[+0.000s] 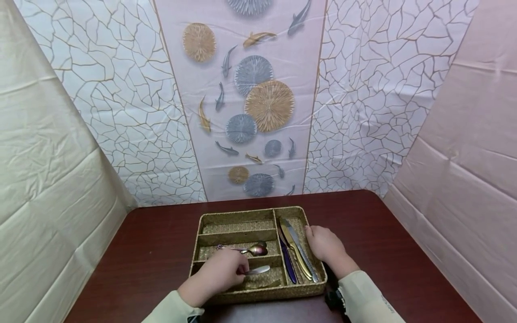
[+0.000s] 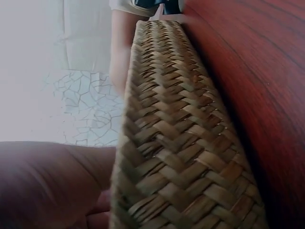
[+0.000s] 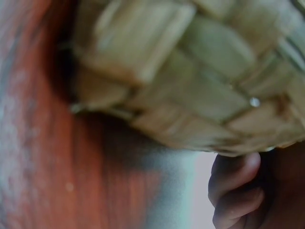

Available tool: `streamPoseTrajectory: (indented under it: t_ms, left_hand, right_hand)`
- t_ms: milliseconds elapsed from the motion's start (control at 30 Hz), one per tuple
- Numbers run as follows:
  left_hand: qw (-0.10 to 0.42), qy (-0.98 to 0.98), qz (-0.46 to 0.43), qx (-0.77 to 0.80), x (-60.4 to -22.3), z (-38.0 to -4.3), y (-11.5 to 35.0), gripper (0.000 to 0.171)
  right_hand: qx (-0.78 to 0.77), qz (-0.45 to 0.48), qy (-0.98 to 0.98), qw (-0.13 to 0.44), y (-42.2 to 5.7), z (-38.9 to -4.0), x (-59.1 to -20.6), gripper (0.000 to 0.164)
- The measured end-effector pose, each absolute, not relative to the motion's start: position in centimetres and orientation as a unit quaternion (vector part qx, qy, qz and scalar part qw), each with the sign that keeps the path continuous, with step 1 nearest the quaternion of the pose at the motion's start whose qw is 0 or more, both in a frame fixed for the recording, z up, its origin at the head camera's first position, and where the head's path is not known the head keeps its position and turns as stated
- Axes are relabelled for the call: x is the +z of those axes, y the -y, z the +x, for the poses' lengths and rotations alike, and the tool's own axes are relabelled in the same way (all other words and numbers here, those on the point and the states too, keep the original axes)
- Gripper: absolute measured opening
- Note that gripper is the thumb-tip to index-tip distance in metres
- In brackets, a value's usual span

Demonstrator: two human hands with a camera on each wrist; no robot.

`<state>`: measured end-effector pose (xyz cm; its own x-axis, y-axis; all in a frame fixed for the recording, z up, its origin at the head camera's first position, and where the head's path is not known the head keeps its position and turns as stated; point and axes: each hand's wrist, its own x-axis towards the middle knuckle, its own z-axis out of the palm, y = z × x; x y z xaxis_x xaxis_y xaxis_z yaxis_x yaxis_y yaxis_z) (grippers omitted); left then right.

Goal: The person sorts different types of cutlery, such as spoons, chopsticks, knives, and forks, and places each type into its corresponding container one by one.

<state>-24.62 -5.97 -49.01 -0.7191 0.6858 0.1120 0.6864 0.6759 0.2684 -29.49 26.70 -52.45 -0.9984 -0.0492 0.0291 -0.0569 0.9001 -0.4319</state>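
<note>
A woven cutlery tray [image 1: 266, 294] with several compartments lies on the table. My left hand [image 1: 222, 271] reaches into its front left compartment and pinches a silver piece of cutlery [image 1: 258, 270]; only one smooth, rounded end shows, so its kind is hidden. Under it lies a gold-coloured piece [image 1: 271, 284]. Just behind, a spoon [image 1: 257, 250] with a coppery bowl lies in the middle compartment. My right hand [image 1: 326, 246] grips the tray's right rim, with its fingers curled in the right wrist view. The left wrist view shows mostly the tray's woven outer wall [image 2: 186, 133].
In the tray's long right compartment lie a purple-handled knife [image 1: 289, 264], a gold knife [image 1: 298, 251] and a silver knife [image 1: 302, 249]. The dark red table [image 1: 133, 260] extends around the tray. Patterned cloth [image 1: 258, 107] hangs behind it, with plain cloth at both sides.
</note>
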Motion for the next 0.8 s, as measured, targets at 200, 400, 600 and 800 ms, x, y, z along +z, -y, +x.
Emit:
streamPoseTrajectory:
  t_ms: [200,400,600,800]
  left_hand:
    - [0.031,0.917,-0.382,-0.111,-49.8,-24.2,5.7,0.040]
    - [0.045,0.921,-0.374,-0.098,-50.3,-23.9,5.4,0.043]
    - [0.059,0.926,-0.368,-0.061,-50.3,-23.9,5.1,0.043]
    - [0.067,0.925,-0.368,-0.073,-50.6,-23.8,5.5,0.045]
  right_hand:
    - [0.220,0.022,0.975,0.010,-26.6,-29.4,-52.4,0.052]
    - [0.219,0.022,0.975,0.012,-26.5,-29.3,-52.1,0.056]
    - [0.218,0.025,0.976,0.009,-26.7,-29.3,-52.2,0.058]
    - [0.220,0.024,0.975,0.007,-26.4,-29.6,-52.5,0.054]
